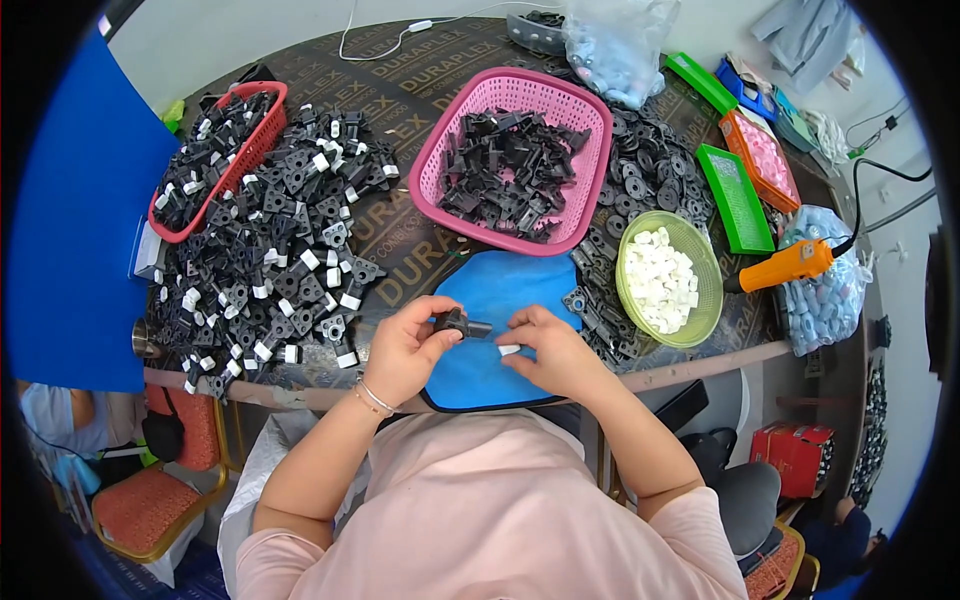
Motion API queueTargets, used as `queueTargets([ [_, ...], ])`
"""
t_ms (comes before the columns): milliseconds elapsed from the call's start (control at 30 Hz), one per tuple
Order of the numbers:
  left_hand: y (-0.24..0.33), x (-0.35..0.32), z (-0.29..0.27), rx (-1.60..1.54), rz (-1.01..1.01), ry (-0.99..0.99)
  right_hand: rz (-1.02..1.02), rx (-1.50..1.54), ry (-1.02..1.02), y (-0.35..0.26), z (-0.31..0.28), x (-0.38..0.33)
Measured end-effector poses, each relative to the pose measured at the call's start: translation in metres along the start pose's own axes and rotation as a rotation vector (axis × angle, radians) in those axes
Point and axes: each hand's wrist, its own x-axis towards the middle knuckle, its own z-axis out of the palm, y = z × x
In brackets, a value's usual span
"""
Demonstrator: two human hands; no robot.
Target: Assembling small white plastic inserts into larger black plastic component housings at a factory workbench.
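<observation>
I hold a small black plastic part (455, 322) in my left hand (405, 350), grip closed on it between thumb and fingers, just above the blue mat (500, 290) at the near edge of the tabletop (400, 85). My right hand (555, 350) sits just right of it, fingers curled, pinching a small white piece (509, 350) at their tips; the black part's free end points toward that hand.

The white piece looks small and slick, and my pinch covers only part of it, so I judge it could slip out and land on the mat or roll off the near edge into my lap. If I press the two together at a slant, they may jam or seat crooked.

The green bowl of white pieces (668, 278) stands near my right wrist, and a careless reach could tip it. The loose pile of finished black-and-white parts (280, 270) lies to the left, close enough to scatter with my elbow.
</observation>
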Motion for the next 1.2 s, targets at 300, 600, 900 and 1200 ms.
queueTargets([
  [300, 0.001, -0.005, 0.019, 0.225, 0.07, -0.059, 0.163, 0.16, -0.028, -0.001, 0.003, -0.001],
  [600, 0.019, 0.003, 0.047, 0.993, 0.272, -0.231, 0.097, 0.149, 0.072, 0.005, 0.01, 0.001],
  [900, 0.02, 0.014, 0.068, 1.236, 0.391, -0.355, 0.112, 0.122, 0.106, 0.01, 0.014, -0.006],
  [1200, 0.034, 0.006, 0.047, 1.212, 0.276, -0.326, -0.053, 0.01, -0.163, -0.007, -0.03, 0.014],
])
